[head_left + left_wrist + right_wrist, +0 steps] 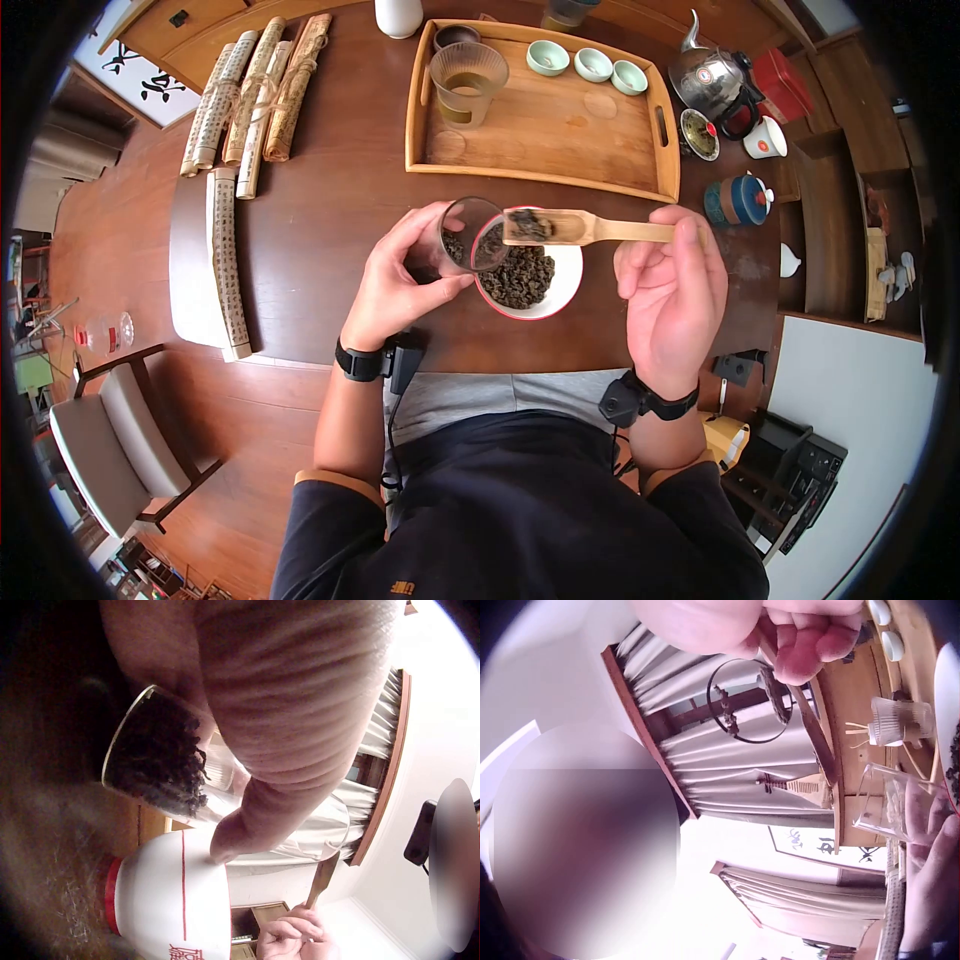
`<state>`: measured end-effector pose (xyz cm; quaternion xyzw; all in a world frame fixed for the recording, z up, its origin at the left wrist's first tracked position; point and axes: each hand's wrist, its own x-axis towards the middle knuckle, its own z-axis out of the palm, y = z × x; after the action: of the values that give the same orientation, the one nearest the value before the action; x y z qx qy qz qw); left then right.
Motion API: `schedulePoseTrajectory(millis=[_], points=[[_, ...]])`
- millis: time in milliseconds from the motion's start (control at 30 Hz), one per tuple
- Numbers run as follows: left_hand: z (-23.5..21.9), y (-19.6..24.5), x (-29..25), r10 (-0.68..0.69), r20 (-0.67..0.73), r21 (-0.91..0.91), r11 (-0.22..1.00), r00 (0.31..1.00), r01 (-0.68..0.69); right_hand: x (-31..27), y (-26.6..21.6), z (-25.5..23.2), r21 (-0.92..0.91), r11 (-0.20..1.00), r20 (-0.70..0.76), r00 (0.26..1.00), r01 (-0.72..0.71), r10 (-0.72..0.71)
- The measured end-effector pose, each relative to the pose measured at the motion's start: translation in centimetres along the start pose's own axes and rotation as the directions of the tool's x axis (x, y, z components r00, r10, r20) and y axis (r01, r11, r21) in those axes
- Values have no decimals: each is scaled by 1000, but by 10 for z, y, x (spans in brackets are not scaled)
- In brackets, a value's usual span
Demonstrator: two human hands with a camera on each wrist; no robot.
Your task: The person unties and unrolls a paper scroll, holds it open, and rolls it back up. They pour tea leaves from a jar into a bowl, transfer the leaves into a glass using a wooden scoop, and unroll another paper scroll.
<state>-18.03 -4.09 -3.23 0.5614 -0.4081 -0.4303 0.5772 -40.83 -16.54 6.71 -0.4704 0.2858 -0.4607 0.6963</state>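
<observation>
My left hand (395,275) grips a clear glass (463,262) with dark tea leaves inside. In the left wrist view those tea leaves (154,754) fill its lower part, and my thumb (232,829) lies close to the bowl. A bamboo tea scoop (580,228) is pinched by its handle in my right hand (680,290). Its tip bears loose tea leaves (528,224) and overlaps the glass's mouth in the head view. Below both stands a white bowl (570,280) with a red rim, holding a heap of rolled dark tea leaves (518,280).
Beyond the bowl lies a wooden tray (560,140) with a ribbed glass pitcher (467,75) and green cups (547,58). Right of it stand a metal kettle (708,80), a lidded blue jar (738,200) and a white cup (765,138). Bamboo scrolls (225,100) lie far left.
</observation>
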Motion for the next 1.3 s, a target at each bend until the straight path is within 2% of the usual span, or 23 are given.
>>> schedulePoseTrajectory(millis=[67, 100, 167, 200, 300, 333, 400, 433, 533, 567, 633, 667, 767, 800, 900, 933, 1000, 1100, 1233, 1300], points=[[0, -1, 1, 33, 7, -16, 999, 999, -33, -5, -4, 15, -130, 990, 44, 998, 59, -54], [0, 0, 1, 32, 4, -16, 999, 999, -32, -7, -1, 14, -243, 962, 110, 989, 123, -98], [-1, 1, 1, 34, 8, 55, 998, 999, -35, -13, -1, 21, -407, 868, 274, 945, 282, -179], [-1, 1, 1, 33, 6, 53, 998, 999, -33, -12, -1, 18, -499, 765, 380, 896, 407, -230], [-1, 1, 2, 53, 13, 62, 997, 998, -54, -13, -5, 19, -490, 692, 482, 826, 530, -292], [-2, 0, 2, 80, 21, 101, 992, 997, -82, -15, -7, 18, -491, 692, 482, 827, 529, -290], [-2, 0, 2, 104, 29, 135, 985, 994, -107, -20, -11, 13, -455, 742, 366, 863, 493, -349], [-2, 1, 2, 70, 21, 120, 990, 997, -72, -20, -10, 7, -418, 744, 348, 848, 521, -399], [-2, 1, 2, 33, 9, 98, 995, 999, -34, -27, -15, -7, -472, 773, 166, 904, 423, -393], [-1, 1, 2, 28, 6, 98, 995, 1000, -29, -27, -15, -11, -476, 771, 168, 904, 423, -392], [0, 4, 0, -19, -5, 45, 999, 1000, 19, -27, -12, -20, -652, 734, 67, 979, 189, -192], [1, 4, -1, -67, -13, -4, 998, 998, 67, -26, -7, -21, -701, 699, 48, 987, 141, -151], [2, 2, 0, -10, -17, 4, 1000, 1000, 10, -28, 8, -30, -753, 629, 139, 981, 194, -136], [2, 2, -1, -12, -11, 3, 1000, 1000, 12, -30, 11, -26, -724, 670, 121, 987, 163, -109], [3, 2, 0, -15, -14, -28, 999, 1000, 15, -30, 20, -27, -750, 637, 158, 983, 179, -89], [2, 2, 1, -14, -17, 19, 1000, 1000, 14, -29, 24, -26, -751, 637, 151, 984, 176, -94], [2, 2, 0, -12, -17, 66, 998, 1000, 14, -27, 30, -25, -681, 698, 170, 975, 223, -145], [3, 4, 0, -30, -33, 24, 999, 999, 31, -24, 32, -26, -659, 691, 189, 955, 296, -229], [3, 1, 0, -27, -26, 15, 999, 999, 28, -24, 26, -27, -673, 682, 151, 956, 286, -252], [2, 1, 0, -16, -25, 14, 1000, 1000, 16, -20, 17, -26, -789, 468, 298, 914, 398, -274]])
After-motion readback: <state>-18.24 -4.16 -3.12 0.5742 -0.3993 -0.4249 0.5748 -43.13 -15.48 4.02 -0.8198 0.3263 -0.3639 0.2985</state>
